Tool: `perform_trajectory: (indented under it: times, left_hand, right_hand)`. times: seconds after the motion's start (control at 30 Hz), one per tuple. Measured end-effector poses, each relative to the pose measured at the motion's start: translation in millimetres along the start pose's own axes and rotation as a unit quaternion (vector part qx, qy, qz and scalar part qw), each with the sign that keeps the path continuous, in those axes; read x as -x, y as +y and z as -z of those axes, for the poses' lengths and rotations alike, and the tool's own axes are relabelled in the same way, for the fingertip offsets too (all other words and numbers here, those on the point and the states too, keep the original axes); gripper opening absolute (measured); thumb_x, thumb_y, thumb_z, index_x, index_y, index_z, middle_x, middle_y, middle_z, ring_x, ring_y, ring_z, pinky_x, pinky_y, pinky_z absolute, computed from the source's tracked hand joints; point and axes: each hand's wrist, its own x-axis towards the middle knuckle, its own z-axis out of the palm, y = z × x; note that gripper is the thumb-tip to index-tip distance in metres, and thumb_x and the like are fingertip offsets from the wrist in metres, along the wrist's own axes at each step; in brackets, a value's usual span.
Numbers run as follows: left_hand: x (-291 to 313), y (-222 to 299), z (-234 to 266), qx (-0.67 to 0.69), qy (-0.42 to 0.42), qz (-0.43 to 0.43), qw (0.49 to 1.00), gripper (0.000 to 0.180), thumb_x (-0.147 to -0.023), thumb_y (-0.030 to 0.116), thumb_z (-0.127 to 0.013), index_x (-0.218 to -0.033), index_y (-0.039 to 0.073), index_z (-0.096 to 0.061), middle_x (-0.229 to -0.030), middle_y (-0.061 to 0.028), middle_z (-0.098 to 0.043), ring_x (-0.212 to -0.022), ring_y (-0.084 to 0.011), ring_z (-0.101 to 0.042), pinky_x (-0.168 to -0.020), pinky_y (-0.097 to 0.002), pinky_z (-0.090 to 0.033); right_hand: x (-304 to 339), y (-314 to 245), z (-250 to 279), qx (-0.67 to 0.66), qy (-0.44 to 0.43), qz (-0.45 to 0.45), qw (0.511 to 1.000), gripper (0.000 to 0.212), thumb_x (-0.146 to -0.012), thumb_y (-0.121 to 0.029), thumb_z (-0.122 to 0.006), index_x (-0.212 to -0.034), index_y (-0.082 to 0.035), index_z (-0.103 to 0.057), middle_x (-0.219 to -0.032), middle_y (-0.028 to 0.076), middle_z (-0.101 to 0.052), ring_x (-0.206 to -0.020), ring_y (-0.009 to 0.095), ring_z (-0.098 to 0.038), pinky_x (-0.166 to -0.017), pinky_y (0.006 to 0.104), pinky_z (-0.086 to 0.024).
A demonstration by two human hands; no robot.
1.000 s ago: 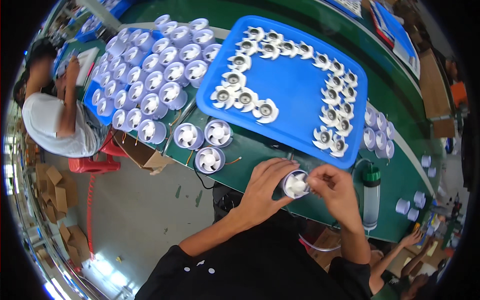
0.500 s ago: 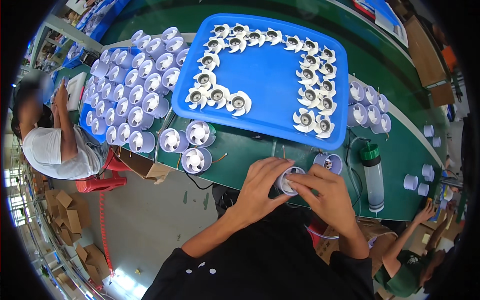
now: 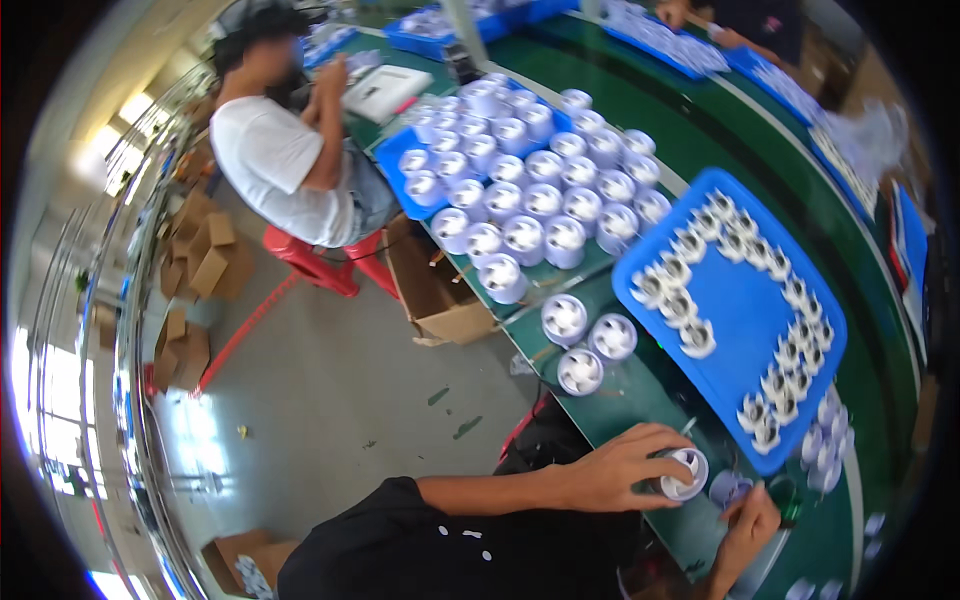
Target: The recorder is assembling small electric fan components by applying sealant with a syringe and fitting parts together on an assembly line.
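My left hand [image 3: 640, 468] is wrapped round a round lavender fan housing [image 3: 699, 462] with a white bladed impeller [image 3: 680, 482] inside, held at the table's near edge. Just right of it sits a second lavender housing [image 3: 727, 487]; no white impeller shows in it. My right hand [image 3: 750, 525] is at that second housing's near side, fingers curled and pinching at its rim. Beyond my hands lies a blue tray [image 3: 720, 340] with loose white impellers [image 3: 697, 338] lined along its sides. Three housings with white impellers [image 3: 580, 371] stand to the left of the hands.
Many assembled housings [image 3: 543, 200] crowd the table and a blue bin [image 3: 395, 152] at the far left. More housings [image 3: 825, 440] stand right of the tray. A seated person [image 3: 275, 150] works at the left; another person's hands [image 3: 735, 38] show far back. An open cardboard box [image 3: 435, 285] stands below the table edge.
The view has swung left. My right hand has left the housing in my left hand and moved to the second housing beside it. My left hand keeps its hold.
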Motion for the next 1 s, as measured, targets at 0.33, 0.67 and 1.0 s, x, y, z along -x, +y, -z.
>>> perform_trajectory:
  times: [0.33,0.67,1.0]
  left_hand:
    - [-17,-71,388,-0.303,0.513,0.09,0.798,0.058,-0.075,0.019,-0.081,-0.121,0.005,-0.049,-0.1,-0.0191,-0.068,-0.086,-0.0243,-0.069,-0.075,-0.035,-0.055]
    - [23,-208,557,-0.532,0.422,0.297,0.672,0.084,-0.066,0.029,-0.086,-0.135,0.008,-0.044,-0.124,-0.0216,-0.061,-0.114,-0.0397,-0.061,-0.098,-0.0466,-0.047]
    - [-45,-14,163,-0.222,0.363,0.09,0.9,0.018,-0.098,0.013,-0.054,-0.102,0.001,-0.067,-0.098,-0.0066,-0.069,-0.089,-0.0148,-0.061,-0.084,-0.0288,-0.047]
  right_hand:
    - [25,-20,-4,-0.005,0.017,-0.078,0.997,0.051,-0.103,-0.03,-0.048,-0.063,-0.002,-0.063,-0.055,0.003,-0.053,-0.051,0.012,-0.044,-0.05,0.0275,-0.033]
    - [31,-17,-29,-0.082,0.073,-0.036,0.993,0.06,-0.104,-0.03,-0.045,-0.051,-0.001,-0.052,-0.048,0.001,-0.041,-0.043,0.008,-0.036,-0.044,0.0281,-0.022]
    - [-123,-60,-27,0.052,-0.019,0.158,0.986,0.011,-0.087,-0.013,-0.07,-0.091,-0.003,-0.07,-0.075,0.011,-0.06,-0.064,0.025,-0.059,-0.06,0.0364,-0.047]
